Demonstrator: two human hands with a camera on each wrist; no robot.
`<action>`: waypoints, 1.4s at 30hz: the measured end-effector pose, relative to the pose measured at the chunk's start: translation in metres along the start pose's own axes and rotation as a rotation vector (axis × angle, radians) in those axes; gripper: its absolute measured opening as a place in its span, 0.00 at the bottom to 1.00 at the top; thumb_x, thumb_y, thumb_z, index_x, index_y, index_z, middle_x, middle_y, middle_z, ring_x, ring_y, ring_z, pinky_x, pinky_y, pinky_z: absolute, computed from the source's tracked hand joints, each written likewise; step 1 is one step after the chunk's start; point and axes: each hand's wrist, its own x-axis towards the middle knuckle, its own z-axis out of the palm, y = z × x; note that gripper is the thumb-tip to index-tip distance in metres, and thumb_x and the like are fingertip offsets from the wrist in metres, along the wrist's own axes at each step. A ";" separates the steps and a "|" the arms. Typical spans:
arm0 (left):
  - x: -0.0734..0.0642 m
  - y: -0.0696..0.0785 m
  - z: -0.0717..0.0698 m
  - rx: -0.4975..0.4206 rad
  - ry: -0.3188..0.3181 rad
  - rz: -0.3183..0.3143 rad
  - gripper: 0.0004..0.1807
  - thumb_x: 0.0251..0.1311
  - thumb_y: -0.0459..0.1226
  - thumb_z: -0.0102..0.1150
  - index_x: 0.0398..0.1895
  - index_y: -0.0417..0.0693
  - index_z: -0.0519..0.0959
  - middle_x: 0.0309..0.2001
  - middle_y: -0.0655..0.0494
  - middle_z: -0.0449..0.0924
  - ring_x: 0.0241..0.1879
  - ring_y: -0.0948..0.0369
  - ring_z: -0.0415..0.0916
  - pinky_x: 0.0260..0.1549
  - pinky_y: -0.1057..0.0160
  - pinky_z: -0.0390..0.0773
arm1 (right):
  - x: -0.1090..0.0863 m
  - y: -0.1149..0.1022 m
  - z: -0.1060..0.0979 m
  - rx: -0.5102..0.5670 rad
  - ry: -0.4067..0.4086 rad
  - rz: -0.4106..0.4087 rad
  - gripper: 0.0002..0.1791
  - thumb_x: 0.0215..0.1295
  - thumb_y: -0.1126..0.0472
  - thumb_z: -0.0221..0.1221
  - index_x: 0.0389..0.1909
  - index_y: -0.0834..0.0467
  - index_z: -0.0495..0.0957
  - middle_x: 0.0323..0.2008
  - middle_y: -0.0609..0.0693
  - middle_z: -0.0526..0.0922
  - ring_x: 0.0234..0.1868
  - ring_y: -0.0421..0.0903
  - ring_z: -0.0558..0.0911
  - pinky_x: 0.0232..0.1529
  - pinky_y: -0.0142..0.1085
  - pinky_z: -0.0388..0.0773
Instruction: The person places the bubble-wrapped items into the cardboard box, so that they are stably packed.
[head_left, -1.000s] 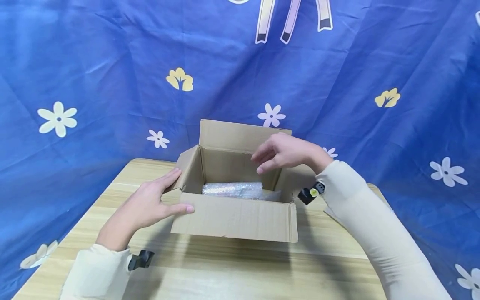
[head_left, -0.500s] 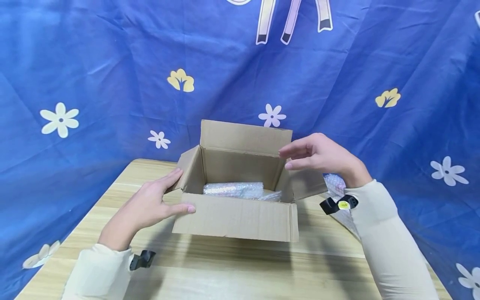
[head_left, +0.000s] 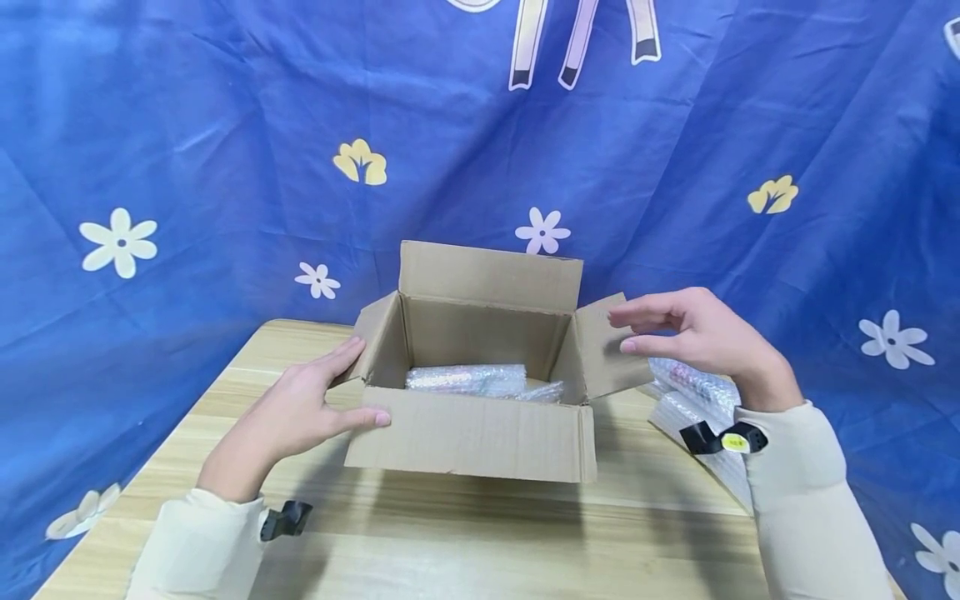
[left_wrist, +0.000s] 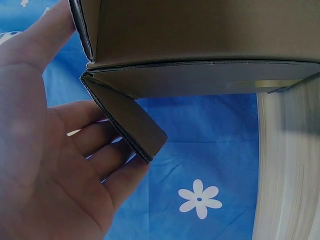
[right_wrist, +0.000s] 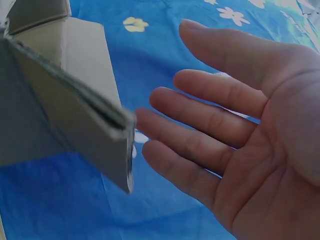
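An open cardboard box (head_left: 471, 437) stands on the table with its flaps spread. My left hand (head_left: 292, 417) holds its near left corner, the thumb on the front flap (left_wrist: 85, 30) and the fingers at the left flap (left_wrist: 125, 115). Inside lies a bubble-wrapped bundle (head_left: 465, 377); its lower part is hidden by the front wall. My right hand (head_left: 693, 333) hovers beside the right flap (head_left: 606, 354) with nothing in it. In the right wrist view, its fingers (right_wrist: 200, 115) are loosely extended near the flap's edge.
More bubble-wrapped packages (head_left: 693, 387) lie on the table to the right, partly behind the right hand and wrist. The wooden table (head_left: 480, 542) ends at a blue patterned cloth (head_left: 450, 125) hanging behind. Dark cameras (head_left: 285, 521) are strapped to both wrists.
My right hand has moved right, from above the box opening to beyond the right flap, uncovering that flap and the packages. The left hand and box have stayed put.
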 end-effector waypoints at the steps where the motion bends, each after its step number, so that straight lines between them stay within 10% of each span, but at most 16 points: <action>1: 0.000 0.000 0.000 0.001 0.002 0.001 0.64 0.47 0.69 0.68 0.76 0.35 0.58 0.73 0.39 0.59 0.70 0.40 0.60 0.65 0.38 0.62 | -0.004 0.001 -0.001 -0.003 0.009 0.006 0.20 0.61 0.68 0.69 0.55 0.63 0.83 0.50 0.52 0.86 0.51 0.45 0.84 0.47 0.27 0.80; 28: 0.000 -0.001 0.001 -0.010 -0.010 -0.014 0.63 0.47 0.69 0.68 0.76 0.36 0.57 0.74 0.40 0.57 0.71 0.40 0.57 0.66 0.38 0.60 | -0.093 0.064 -0.014 -0.096 0.118 0.523 0.31 0.64 0.47 0.67 0.63 0.59 0.77 0.57 0.57 0.81 0.54 0.44 0.81 0.44 0.26 0.79; 42: -0.001 -0.002 0.002 -0.010 -0.004 -0.008 0.64 0.46 0.70 0.67 0.76 0.37 0.57 0.74 0.40 0.59 0.70 0.40 0.59 0.65 0.38 0.61 | -0.113 0.108 -0.010 -0.060 0.082 0.678 0.39 0.61 0.43 0.69 0.67 0.62 0.73 0.65 0.65 0.72 0.66 0.69 0.67 0.56 0.65 0.72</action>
